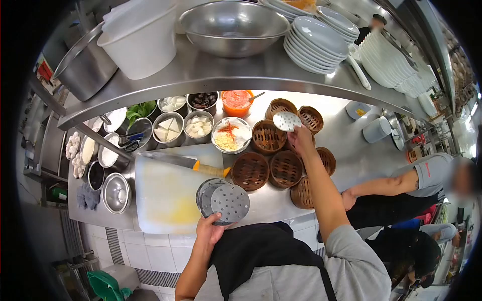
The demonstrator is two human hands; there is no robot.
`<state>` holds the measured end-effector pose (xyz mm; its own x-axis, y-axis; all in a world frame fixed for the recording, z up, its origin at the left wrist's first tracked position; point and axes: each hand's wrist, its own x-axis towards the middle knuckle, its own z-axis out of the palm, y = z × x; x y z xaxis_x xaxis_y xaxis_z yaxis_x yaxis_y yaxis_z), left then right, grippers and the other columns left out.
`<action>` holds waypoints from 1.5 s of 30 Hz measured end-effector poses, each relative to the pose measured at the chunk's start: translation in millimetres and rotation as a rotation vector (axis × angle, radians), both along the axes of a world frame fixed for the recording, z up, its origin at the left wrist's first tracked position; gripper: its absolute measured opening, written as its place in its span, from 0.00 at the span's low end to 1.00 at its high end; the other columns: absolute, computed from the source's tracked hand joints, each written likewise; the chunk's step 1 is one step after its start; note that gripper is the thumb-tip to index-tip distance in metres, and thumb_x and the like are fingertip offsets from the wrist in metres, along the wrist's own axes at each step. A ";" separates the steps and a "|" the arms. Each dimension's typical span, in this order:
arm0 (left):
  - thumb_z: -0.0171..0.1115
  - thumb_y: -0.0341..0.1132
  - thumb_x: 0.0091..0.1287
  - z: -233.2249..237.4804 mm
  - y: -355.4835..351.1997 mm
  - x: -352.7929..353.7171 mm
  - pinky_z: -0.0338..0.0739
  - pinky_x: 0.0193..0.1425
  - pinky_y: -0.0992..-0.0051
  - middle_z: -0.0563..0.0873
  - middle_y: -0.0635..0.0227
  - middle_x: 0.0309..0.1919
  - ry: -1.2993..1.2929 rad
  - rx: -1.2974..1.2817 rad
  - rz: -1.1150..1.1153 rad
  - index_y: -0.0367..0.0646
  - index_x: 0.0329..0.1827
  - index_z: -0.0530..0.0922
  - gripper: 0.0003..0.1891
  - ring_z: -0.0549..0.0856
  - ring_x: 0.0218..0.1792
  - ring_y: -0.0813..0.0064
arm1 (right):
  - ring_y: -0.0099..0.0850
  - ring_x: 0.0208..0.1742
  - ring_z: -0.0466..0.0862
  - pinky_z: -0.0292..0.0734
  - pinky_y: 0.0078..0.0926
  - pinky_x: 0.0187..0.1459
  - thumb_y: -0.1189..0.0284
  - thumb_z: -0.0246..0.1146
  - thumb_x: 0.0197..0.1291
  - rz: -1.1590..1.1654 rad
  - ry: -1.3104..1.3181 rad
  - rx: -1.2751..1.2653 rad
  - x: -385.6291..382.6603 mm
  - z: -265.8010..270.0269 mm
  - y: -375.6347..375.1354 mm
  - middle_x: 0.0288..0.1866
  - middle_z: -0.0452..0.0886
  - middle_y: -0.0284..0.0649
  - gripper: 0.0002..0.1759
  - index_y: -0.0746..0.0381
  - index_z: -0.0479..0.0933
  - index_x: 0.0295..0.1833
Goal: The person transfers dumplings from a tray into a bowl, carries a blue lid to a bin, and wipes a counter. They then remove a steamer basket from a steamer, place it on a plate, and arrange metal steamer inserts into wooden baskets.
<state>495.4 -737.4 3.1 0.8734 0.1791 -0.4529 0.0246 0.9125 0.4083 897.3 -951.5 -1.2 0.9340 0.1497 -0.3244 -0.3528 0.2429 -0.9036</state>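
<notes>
My left hand (211, 228) grips a stack of round grey perforated discs (230, 203) over the near edge of the cutting board, thumb on the rim. Between the fingers of my right hand (300, 139) is a single pale perforated disc (287, 121), above the far bamboo steamer baskets. Several round brown baskets with slatted bottoms stand clustered on the steel counter. Among them are a left front basket (250, 171), a middle basket (269, 136) and a far right basket (311, 119). My right forearm partly hides the baskets on the right.
A knife (186, 161) with a yellow handle lies on the white cutting board (155, 200). Behind are metal tubs of ingredients, including white blocks (168, 128), and an orange container (236, 103). A steel shelf (201, 75) overhangs the counter. A co-worker's arm (384, 186) reaches in from the right.
</notes>
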 end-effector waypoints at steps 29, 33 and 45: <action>0.57 0.20 0.68 25.0 -104.3 91.5 0.71 0.68 0.34 0.73 0.52 0.68 0.012 -0.096 0.015 0.44 0.75 0.60 0.32 0.74 0.68 0.47 | 0.33 0.43 0.82 0.81 0.32 0.44 0.82 0.69 0.48 0.553 -1.295 -0.544 -142.5 81.9 -84.0 0.43 0.81 0.35 0.16 0.58 0.81 0.45; 0.57 0.20 0.68 -6.7 -98.7 86.1 0.75 0.68 0.45 0.75 0.53 0.67 -0.003 -0.104 0.127 0.41 0.74 0.62 0.30 0.77 0.66 0.51 | 0.35 0.45 0.81 0.80 0.32 0.45 0.79 0.69 0.38 0.541 -1.671 -0.628 -159.9 54.7 -78.6 0.48 0.80 0.34 0.18 0.52 0.83 0.40; 0.58 0.24 0.69 14.0 -95.5 89.9 0.74 0.68 0.45 0.78 0.50 0.64 0.000 -0.010 0.101 0.33 0.72 0.64 0.28 0.79 0.64 0.51 | 0.41 0.40 0.84 0.82 0.31 0.41 0.88 0.63 0.45 0.359 -1.286 -0.452 -156.2 40.2 -62.5 0.52 0.83 0.42 0.18 0.59 0.82 0.42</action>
